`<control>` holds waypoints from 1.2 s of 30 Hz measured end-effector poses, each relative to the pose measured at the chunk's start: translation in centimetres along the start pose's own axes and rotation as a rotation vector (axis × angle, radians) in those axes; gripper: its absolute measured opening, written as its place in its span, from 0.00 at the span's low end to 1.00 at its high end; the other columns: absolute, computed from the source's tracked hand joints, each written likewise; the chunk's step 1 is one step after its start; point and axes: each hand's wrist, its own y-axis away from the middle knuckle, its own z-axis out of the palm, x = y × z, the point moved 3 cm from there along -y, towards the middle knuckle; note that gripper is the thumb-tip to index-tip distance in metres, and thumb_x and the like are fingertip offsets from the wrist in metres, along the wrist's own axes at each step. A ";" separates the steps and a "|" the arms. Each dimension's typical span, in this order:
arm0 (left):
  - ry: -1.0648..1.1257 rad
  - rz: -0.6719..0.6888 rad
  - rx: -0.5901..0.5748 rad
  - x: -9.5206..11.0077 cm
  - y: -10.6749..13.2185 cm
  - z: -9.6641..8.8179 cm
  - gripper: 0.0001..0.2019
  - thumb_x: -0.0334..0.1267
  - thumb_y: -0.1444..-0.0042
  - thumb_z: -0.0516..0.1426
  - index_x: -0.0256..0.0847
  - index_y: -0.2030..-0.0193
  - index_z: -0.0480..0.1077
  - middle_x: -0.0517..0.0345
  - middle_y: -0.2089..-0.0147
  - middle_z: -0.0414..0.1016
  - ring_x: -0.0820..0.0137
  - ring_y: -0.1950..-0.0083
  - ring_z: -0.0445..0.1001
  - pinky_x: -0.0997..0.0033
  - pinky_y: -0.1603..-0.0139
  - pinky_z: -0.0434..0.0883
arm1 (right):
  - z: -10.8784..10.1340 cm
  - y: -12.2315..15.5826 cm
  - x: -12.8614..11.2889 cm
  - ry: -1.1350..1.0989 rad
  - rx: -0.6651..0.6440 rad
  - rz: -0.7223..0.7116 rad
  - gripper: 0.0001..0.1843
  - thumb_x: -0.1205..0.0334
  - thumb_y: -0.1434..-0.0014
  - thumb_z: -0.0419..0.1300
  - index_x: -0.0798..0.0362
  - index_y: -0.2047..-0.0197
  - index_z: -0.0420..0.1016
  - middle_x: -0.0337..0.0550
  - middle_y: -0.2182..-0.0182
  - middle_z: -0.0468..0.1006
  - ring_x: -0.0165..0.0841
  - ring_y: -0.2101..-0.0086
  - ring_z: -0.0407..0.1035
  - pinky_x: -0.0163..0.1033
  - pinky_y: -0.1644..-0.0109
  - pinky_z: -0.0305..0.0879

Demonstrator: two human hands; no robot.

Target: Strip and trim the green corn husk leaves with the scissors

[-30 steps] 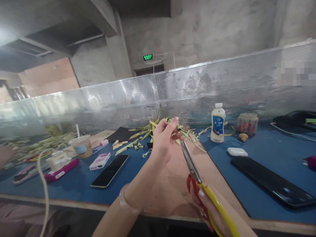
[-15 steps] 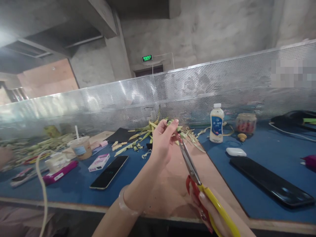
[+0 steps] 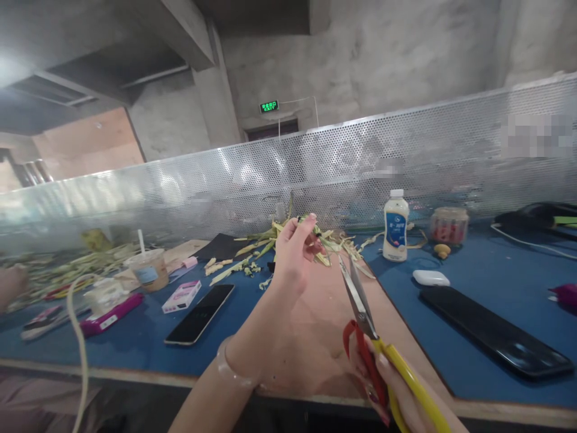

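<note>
My left hand (image 3: 292,251) is raised over the middle of the table, thumb and fingers pinched on a small green leaf piece (image 3: 318,232) with dark bits. Its exact shape is partly hidden by the fingers. In my right hand (image 3: 391,374) is a pair of scissors (image 3: 360,304) with one red and one yellow handle. The blades point up and away, slightly apart, just right of the leaf piece and not touching it. Behind my left hand lies a heap of pale green and yellow leaf strips (image 3: 265,243).
A phone (image 3: 201,316), pink-and-white box (image 3: 181,297) and drink cup (image 3: 151,273) stand left. On the right are a bottle (image 3: 395,228), jar (image 3: 449,227), white case (image 3: 431,278) and long black object (image 3: 493,331). A perforated metal screen (image 3: 315,168) runs behind. Another person's hand (image 3: 12,284) shows far left.
The scissors have drawn back to the right, away from the leaf piece, and their blades have parted. My left hand has shifted slightly left with the leaf piece.
</note>
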 end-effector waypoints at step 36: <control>-0.004 0.011 0.053 0.4 1.0 1.2 0.17 0.41 0.58 0.64 0.40 0.78 0.58 0.68 0.83 0.58 0.80 0.82 0.62 0.79 0.81 0.63 | 0.6 -0.3 -0.9 -0.034 -0.110 0.007 0.27 0.33 0.49 0.51 0.51 0.76 0.57 0.30 0.84 0.56 0.21 0.86 0.47 0.29 0.86 0.46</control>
